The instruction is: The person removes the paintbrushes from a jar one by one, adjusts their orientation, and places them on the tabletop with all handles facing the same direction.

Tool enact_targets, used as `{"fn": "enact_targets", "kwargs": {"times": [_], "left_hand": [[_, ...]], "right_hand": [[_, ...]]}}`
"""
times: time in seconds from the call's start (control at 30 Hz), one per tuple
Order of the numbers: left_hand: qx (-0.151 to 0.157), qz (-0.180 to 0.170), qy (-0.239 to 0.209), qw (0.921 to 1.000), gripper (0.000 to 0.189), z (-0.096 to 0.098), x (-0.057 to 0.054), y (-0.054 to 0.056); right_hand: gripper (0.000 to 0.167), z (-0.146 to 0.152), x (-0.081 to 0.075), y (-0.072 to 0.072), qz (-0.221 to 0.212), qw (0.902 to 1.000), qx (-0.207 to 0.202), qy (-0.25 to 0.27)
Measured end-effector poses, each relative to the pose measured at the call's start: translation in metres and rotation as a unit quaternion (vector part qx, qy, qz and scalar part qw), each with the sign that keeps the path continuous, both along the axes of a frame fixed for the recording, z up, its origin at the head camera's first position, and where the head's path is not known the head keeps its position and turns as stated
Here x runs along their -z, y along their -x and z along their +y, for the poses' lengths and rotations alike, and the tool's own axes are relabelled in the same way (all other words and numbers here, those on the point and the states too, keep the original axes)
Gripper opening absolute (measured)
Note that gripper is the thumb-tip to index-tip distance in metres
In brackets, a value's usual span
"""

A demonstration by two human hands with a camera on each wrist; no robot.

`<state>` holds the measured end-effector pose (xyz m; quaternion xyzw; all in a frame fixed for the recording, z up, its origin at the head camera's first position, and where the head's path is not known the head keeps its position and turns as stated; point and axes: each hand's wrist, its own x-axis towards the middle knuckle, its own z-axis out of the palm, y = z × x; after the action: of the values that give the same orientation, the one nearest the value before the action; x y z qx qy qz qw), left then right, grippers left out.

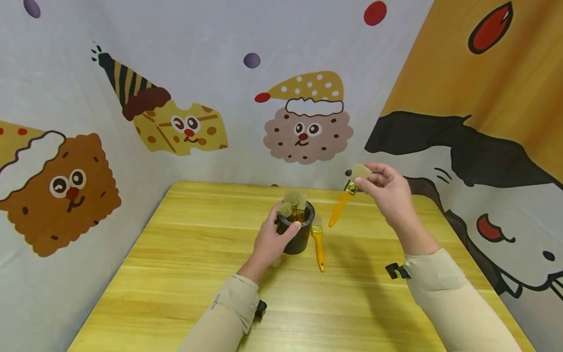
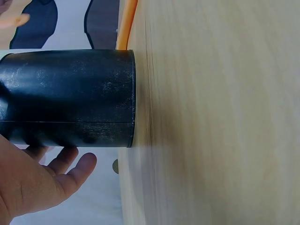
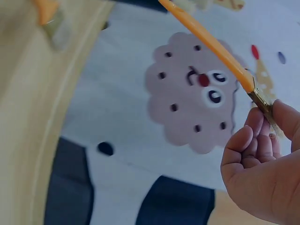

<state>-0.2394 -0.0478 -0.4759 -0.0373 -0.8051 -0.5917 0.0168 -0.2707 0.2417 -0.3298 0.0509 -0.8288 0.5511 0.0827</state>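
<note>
On the table stands a black cylindrical cup (image 1: 297,240) with several pale-bristled paintbrushes (image 1: 293,199) in it, bristles upward. My left hand (image 1: 271,238) grips the cup's left side, its thumb near the front rim; the left wrist view shows the fingers at the dark wall (image 2: 70,93). Up to the right, my right hand (image 1: 389,193) pinches a paintbrush (image 1: 340,208) at its bristles and metal ferrule. Its orange handle (image 3: 211,44) slants down and left, above the tabletop. Another orange-handled paintbrush (image 1: 320,249) lies just right of the cup.
The yellow wood-grain table (image 1: 184,274) ends at a white cloth backdrop (image 1: 198,39) printed with cartoon figures. A dark strap piece (image 1: 398,271) shows at the right cuff, and a small black one (image 1: 260,309) at the left cuff.
</note>
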Motion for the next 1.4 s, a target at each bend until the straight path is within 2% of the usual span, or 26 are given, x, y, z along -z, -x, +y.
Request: {"fn": "enact_targets", "kwargs": {"times": [0.1,0.37,0.73,1.03,1.4], "left_hand": [[-0.001,0.002,0.002,1.0000,0.076,0.000,0.000,-0.001],[-0.001,0.001,-0.002,1.0000,0.075,0.000,0.003,-0.001],[-0.001,-0.001,0.001,1.0000,0.077,0.000,0.002,-0.003],[0.001,0.004,-0.001,1.0000,0.078,0.001,0.001,-0.004],[-0.003,-0.003,0.005,1.0000,0.077,0.001,0.000,-0.003]], "right_hand": [[0.064,0.011,0.012,0.000,-0.032,0.9988,-0.002,-0.037],[0.065,0.033,0.054,0.011,-0.088,0.9900,-0.046,-0.100],[0.070,0.037,0.101,0.027,-0.166,0.9753,-0.083,-0.120],[0.069,0.035,0.122,0.037,-0.182,0.9722,-0.088,-0.118],[0.062,0.025,0.134,0.048,-0.190,0.9702,-0.087,-0.123]]}}
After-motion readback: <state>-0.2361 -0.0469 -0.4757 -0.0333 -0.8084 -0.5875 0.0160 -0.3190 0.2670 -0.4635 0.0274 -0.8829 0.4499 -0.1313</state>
